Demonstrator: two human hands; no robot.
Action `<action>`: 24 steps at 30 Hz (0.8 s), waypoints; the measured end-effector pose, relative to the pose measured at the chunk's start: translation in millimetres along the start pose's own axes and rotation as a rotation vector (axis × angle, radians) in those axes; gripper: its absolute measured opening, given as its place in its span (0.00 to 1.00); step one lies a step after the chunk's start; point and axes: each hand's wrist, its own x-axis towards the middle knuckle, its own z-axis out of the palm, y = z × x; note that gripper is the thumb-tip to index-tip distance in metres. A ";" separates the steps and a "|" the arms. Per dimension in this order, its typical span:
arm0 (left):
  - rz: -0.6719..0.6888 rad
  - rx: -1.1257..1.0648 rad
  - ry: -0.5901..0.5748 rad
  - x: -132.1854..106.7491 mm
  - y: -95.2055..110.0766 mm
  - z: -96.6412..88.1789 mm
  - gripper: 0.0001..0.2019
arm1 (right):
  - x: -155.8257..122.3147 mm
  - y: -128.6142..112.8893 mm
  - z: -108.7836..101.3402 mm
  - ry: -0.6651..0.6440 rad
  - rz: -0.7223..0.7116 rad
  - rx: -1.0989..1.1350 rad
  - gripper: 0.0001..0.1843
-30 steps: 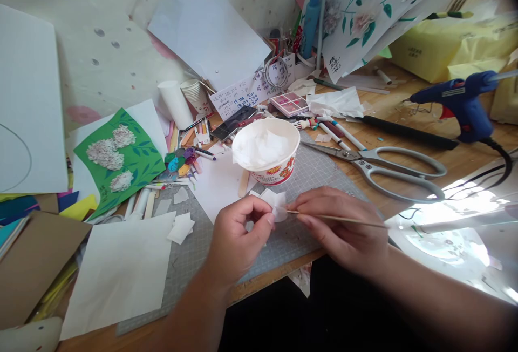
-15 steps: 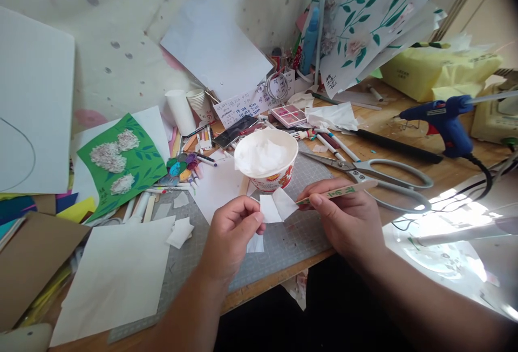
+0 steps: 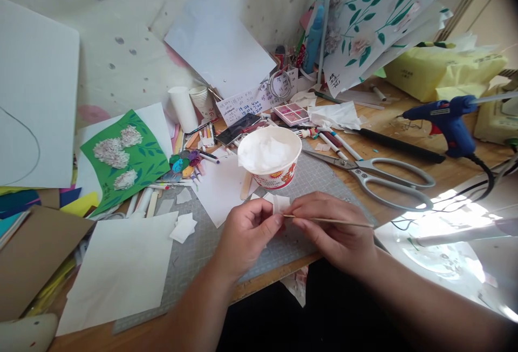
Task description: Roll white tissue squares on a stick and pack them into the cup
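Note:
My left hand [image 3: 246, 233] pinches a small white tissue square [image 3: 278, 203] above the grey cutting mat [image 3: 194, 255]. My right hand [image 3: 332, 228] is closed on a thin wooden stick [image 3: 340, 222] that lies level, its tip pressed against the tissue between both thumbs. Just behind the hands stands a paper bowl [image 3: 270, 162] with red print, filled with white tissue pieces.
Large scissors [image 3: 380, 176] lie right of the bowl, a blue glue gun [image 3: 449, 120] further right. Markers, a phone [image 3: 237, 128], paper cups [image 3: 184, 106], a green card with tissue flowers [image 3: 125, 160], white sheets [image 3: 117, 271] and tissue scraps [image 3: 183, 228] crowd the left.
The tissue square, held spread open half a second ago, is now folded between my fingers. The stick has dropped from slanting upward to level against the tissue.

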 end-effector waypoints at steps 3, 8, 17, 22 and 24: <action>-0.008 -0.009 0.009 -0.8 -0.3 -0.3 0.06 | -0.3 -0.5 0.6 0.019 -0.002 -0.018 0.09; -0.020 -0.037 0.035 -1.1 0.3 0.0 0.05 | -3.3 1.9 0.7 0.077 0.059 -0.001 0.11; -0.049 -0.193 0.059 0.7 -1.8 -4.1 0.08 | 9.4 19.5 -20.4 0.475 0.494 0.515 0.04; -0.054 -0.213 0.059 1.1 1.0 -4.7 0.10 | 47.7 27.1 -27.9 0.580 0.358 0.419 0.05; -0.045 -0.228 0.067 1.6 0.9 -5.0 0.11 | 61.3 31.8 -23.7 0.483 0.302 0.250 0.02</action>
